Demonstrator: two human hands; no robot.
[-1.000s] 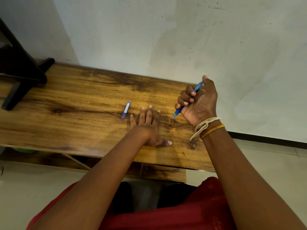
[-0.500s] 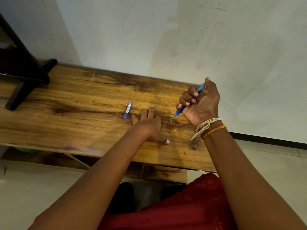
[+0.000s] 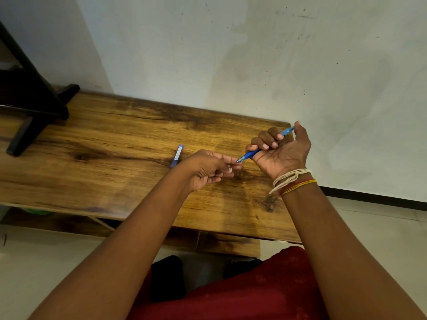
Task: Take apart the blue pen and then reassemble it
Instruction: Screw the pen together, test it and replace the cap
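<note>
**Tip-End Access on the Blue Pen**

The slim blue plastic pen is held above the brown wood-grain worktop, toward its right end. The right hand is clenched around the barrel in a fist-like grip, palm turned upward. The writing tip points toward 8 o'clock and the rear end projects past the thumb toward 2 o'clock. This orientation fixes the barrel against rotation and presents the tip end to the opposite hand.

The left hand is raised off the worktop with its fingertips pinched together at the pen tip. The grip appears to close on the tip section; whether a part is already loosened cannot be determined.

A small blue cap-like plastic piece lies on the worktop at 10 o'clock from the left hand, near but apart from it. It is probably set aside there so that it remains within reach for reassembly.

Judged step: removal or refitting of the tip section.
</note>
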